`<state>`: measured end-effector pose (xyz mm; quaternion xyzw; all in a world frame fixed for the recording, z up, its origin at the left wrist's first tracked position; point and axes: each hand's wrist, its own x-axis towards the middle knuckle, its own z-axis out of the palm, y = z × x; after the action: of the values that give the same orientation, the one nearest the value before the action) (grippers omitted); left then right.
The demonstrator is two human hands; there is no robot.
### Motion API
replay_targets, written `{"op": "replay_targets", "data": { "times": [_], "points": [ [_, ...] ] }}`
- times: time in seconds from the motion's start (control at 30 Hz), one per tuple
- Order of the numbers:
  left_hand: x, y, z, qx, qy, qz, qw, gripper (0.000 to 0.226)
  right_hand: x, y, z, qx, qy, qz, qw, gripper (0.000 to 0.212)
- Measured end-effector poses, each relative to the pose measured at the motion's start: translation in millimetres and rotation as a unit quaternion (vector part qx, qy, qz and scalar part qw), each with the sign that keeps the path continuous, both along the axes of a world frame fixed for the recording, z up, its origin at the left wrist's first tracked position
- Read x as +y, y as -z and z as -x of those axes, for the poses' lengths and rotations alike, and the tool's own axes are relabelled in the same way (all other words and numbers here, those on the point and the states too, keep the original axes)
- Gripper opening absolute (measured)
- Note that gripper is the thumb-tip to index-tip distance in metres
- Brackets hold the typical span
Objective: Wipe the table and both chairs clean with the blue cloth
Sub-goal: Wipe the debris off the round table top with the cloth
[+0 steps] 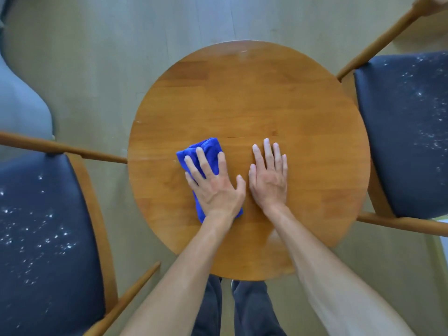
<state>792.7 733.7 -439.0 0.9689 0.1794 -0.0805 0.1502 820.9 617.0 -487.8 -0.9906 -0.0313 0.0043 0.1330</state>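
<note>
blue cloth, folded, pressed flat on round wooden surface under spread fingers of left hand; right hand laid flat beside, fingers together; risk: crumbs on chair seats left unwiped if only tabletop is covered.

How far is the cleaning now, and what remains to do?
Done: nothing clearly finished. In hand: the left hand presses the blue cloth flat on the round table; the right hand rests beside it. Left: white specks cover the left chair seat and the right chair seat.
</note>
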Motion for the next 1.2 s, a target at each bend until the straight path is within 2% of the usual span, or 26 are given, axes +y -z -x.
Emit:
{"op": "replay_targets", "data": {
  "times": [0.07, 0.17, 0.23, 0.3, 0.4, 0.5, 0.57, 0.67, 0.77, 0.87, 0.97, 1.1, 1.2],
  "points": [
    [9, 5, 9, -0.027, 0.06, -0.035, 0.997, 0.065, 1, 3, 1, -0.018, 0.005, 0.011, 1.0, 0.05],
    [41, 9, 29, -0.067, 0.183, -0.039, 0.98, 0.065, 0, 4, 0, -0.033, 0.002, 0.014, 0.999, 0.05],
    [80, 12, 38, -0.085, 0.215, -0.037, 0.972, 0.064, 1, 4, 1, -0.036, 0.001, 0.012, 0.999, 0.05],
    [127, 13, 31, -0.097, 0.18, -0.047, 0.978, 0.063, 3, 3, 1, -0.034, 0.006, 0.005, 0.999, 0.05],
    [187, 10, 1, -0.113, 0.068, -0.053, 0.99, 0.061, 4, 2, 0, -0.034, 0.011, 0.005, 0.999, 0.05],
    [195, 6, -10, -0.1, -0.082, 0.023, 0.991, 0.06, 4, 1, -1, -0.03, 0.012, 0.009, 0.999, 0.051],
    [182, 6, 2, -0.114, -0.131, 0.041, 0.984, 0.059, 5, 0, -1, -0.028, 0.014, 0.008, 0.999, 0.051],
    [152, 9, 47, -0.138, -0.086, -0.007, 0.987, 0.055, 5, -1, -1, -0.027, 0.016, 0.012, 0.999, 0.051],
    [122, 8, 90, -0.131, 0.035, -0.015, 0.991, 0.054, 5, -2, -1, -0.031, 0.017, 0.013, 0.999, 0.051],
    [131, 10, 75, -0.139, 0.112, -0.007, 0.984, 0.055, 6, -1, -1, -0.032, 0.02, 0.013, 0.999, 0.051],
    [164, 16, -3, -0.16, 0.065, -0.027, 0.985, 0.054, 6, -1, -2, -0.034, 0.018, 0.017, 0.999, 0.051],
    [177, 16, -108, -0.118, -0.03, -0.02, 0.992, 0.054, 7, 0, -1, -0.04, 0.017, 0.014, 0.999, 0.052],
    [166, 13, -120, -0.105, -0.032, -0.028, 0.994, 0.054, 6, 1, -2, -0.039, 0.016, 0.018, 0.999, 0.052]
  ]
}}
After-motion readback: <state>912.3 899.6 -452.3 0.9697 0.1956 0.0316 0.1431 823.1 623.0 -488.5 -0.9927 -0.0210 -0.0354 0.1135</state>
